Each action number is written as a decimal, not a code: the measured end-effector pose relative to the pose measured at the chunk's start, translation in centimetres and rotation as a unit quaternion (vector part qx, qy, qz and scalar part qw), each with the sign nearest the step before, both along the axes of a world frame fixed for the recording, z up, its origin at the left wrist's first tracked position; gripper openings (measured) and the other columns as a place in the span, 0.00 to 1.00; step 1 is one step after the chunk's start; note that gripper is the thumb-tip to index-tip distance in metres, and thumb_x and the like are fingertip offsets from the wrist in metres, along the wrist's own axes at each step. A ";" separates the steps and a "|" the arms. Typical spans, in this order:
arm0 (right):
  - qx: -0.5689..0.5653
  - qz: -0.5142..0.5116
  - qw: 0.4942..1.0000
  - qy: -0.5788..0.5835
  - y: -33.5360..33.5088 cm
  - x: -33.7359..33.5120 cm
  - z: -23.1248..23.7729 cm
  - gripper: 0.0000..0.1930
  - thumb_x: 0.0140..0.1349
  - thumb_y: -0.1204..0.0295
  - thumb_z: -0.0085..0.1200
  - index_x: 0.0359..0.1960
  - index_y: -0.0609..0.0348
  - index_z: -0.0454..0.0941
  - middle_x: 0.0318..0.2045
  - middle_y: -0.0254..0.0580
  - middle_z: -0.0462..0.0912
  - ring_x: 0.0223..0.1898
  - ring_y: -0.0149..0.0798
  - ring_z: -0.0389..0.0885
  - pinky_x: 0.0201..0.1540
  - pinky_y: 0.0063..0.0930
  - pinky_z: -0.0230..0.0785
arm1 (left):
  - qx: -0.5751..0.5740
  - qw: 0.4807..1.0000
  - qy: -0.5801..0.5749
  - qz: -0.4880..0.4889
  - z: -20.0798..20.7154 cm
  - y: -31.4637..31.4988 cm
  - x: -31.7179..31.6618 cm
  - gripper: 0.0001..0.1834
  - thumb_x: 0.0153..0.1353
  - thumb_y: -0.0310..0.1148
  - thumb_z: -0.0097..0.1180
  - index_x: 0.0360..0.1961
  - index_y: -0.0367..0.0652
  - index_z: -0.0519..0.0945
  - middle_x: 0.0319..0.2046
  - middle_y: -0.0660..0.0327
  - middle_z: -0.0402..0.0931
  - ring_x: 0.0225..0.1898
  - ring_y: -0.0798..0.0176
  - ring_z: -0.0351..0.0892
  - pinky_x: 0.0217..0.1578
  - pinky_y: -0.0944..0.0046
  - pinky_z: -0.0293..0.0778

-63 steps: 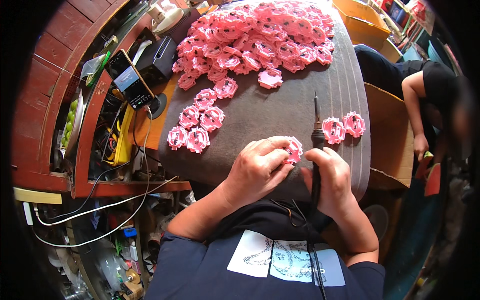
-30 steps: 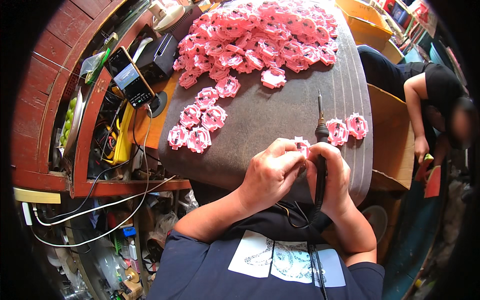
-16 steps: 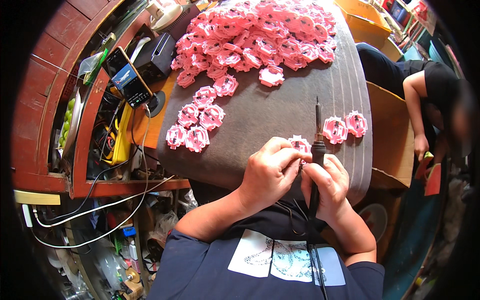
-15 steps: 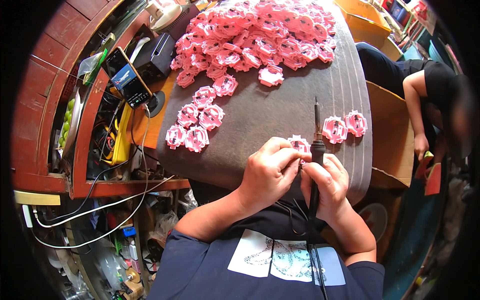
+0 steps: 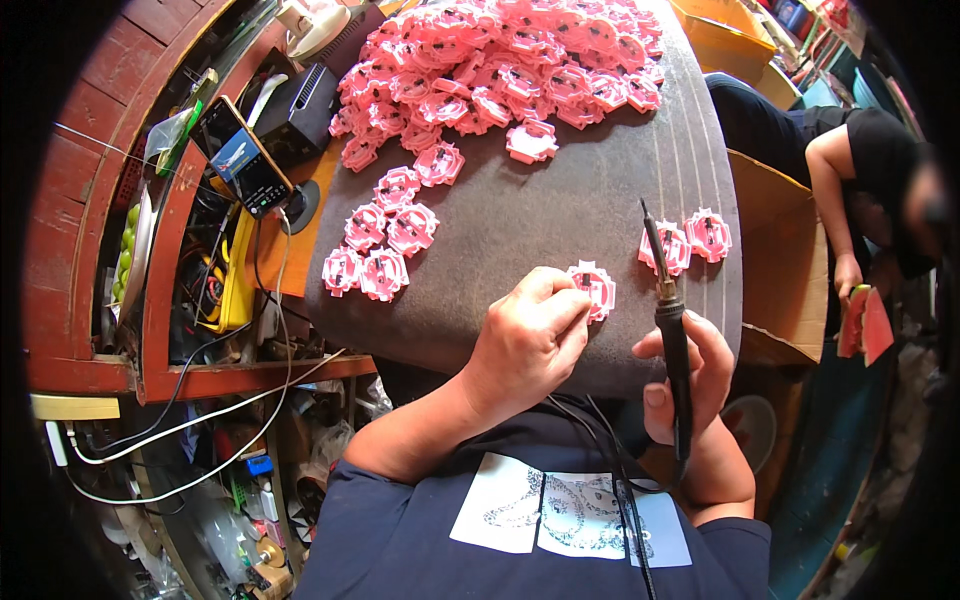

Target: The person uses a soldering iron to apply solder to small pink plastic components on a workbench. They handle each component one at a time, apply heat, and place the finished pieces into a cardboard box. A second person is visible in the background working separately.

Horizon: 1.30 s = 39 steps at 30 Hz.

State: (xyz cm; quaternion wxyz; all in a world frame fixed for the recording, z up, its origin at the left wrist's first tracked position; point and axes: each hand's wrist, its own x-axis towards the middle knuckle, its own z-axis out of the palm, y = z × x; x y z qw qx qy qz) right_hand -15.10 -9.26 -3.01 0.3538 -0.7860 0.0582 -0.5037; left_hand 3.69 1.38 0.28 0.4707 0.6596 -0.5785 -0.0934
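Note:
My right hand (image 5: 697, 380) holds a soldering iron (image 5: 674, 350) by its black handle, the metal tip pointing away from me and up. Its thumb and fingers are partly spread around the handle. Beside it, my left hand (image 5: 535, 335) is closed in a pinch, and whatever lies between its fingertips is hidden. Right at those fingertips a pink plastic piece (image 5: 598, 290) with a dark insert lies on the dark work surface (image 5: 520, 220). Past the iron's tip sit two similar pieces (image 5: 708, 236), one partly behind the iron.
A big heap of pink pieces (image 5: 500, 70) covers the far end, with several more (image 5: 385, 273) at the left. A phone (image 5: 240, 155) stands on a holder at left. Cables (image 5: 285, 350) hang there. Cardboard boxes (image 5: 775, 250) and another person (image 5: 835, 190) holding watermelon are at right.
My right hand has moved right, away from my left hand, and the soldering iron now tilts leftward at its tip. The pink piece by my left hand shows more fully.

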 end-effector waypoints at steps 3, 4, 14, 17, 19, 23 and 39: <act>-0.075 0.030 0.996 0.047 -1.1 -1.6 1.4 0.37 0.73 0.47 0.61 0.64 0.74 0.73 0.32 0.50 0.84 0.29 0.47 0.85 0.33 0.40 0.79 | 0.004 1.000 -0.001 -0.002 0.2 0.0 0.0 0.08 0.59 0.20 0.69 0.41 0.37 0.87 0.41 0.50 0.83 0.40 0.47 0.87 0.41 0.56 0.83; -0.116 0.041 0.991 0.055 -1.5 -1.7 2.0 0.38 0.73 0.44 0.59 0.62 0.74 0.75 0.32 0.50 0.83 0.28 0.48 0.84 0.33 0.40 0.78 | 0.005 1.000 -0.003 0.000 0.2 0.0 0.0 0.08 0.59 0.20 0.69 0.41 0.37 0.87 0.41 0.50 0.83 0.40 0.47 0.87 0.41 0.56 0.83; -0.138 0.019 0.986 0.088 -0.3 -2.7 3.5 0.16 0.55 0.73 0.61 0.45 0.68 0.87 0.27 0.41 0.80 0.23 0.41 0.77 0.27 0.35 0.71 | 0.006 1.000 -0.017 -0.002 0.2 0.0 -0.1 0.09 0.59 0.19 0.69 0.41 0.37 0.87 0.40 0.51 0.83 0.39 0.48 0.87 0.41 0.56 0.83; -0.140 0.021 0.986 0.086 -0.1 -2.6 3.5 0.15 0.54 0.73 0.61 0.43 0.67 0.87 0.25 0.40 0.79 0.21 0.40 0.76 0.25 0.35 0.68 | 0.012 1.000 -0.017 0.001 0.2 0.0 -0.2 0.09 0.59 0.19 0.69 0.41 0.37 0.87 0.40 0.51 0.82 0.39 0.48 0.87 0.40 0.56 0.83; -0.141 0.024 0.986 0.084 -0.1 -2.6 3.4 0.15 0.54 0.73 0.61 0.43 0.67 0.87 0.25 0.39 0.79 0.21 0.40 0.76 0.25 0.35 0.67 | 0.004 1.000 -0.024 0.000 0.2 0.0 -0.1 0.09 0.58 0.19 0.69 0.41 0.37 0.87 0.40 0.51 0.82 0.39 0.48 0.87 0.40 0.56 0.83; -0.150 0.025 0.985 0.084 -0.2 -2.6 3.3 0.16 0.55 0.73 0.62 0.44 0.67 0.87 0.24 0.38 0.78 0.20 0.39 0.75 0.24 0.34 0.65 | -0.006 1.000 -0.027 0.002 0.0 -0.1 -0.1 0.09 0.58 0.19 0.69 0.41 0.37 0.87 0.40 0.51 0.82 0.39 0.48 0.87 0.40 0.56 0.83; -0.196 0.036 0.973 0.118 0.0 -2.1 4.5 0.15 0.56 0.68 0.64 0.43 0.64 0.86 0.19 0.32 0.70 0.17 0.34 0.69 0.20 0.31 0.57 | 0.002 1.000 -0.022 0.007 0.1 -0.1 -0.3 0.08 0.59 0.19 0.69 0.40 0.38 0.87 0.40 0.51 0.82 0.38 0.48 0.87 0.40 0.56 0.83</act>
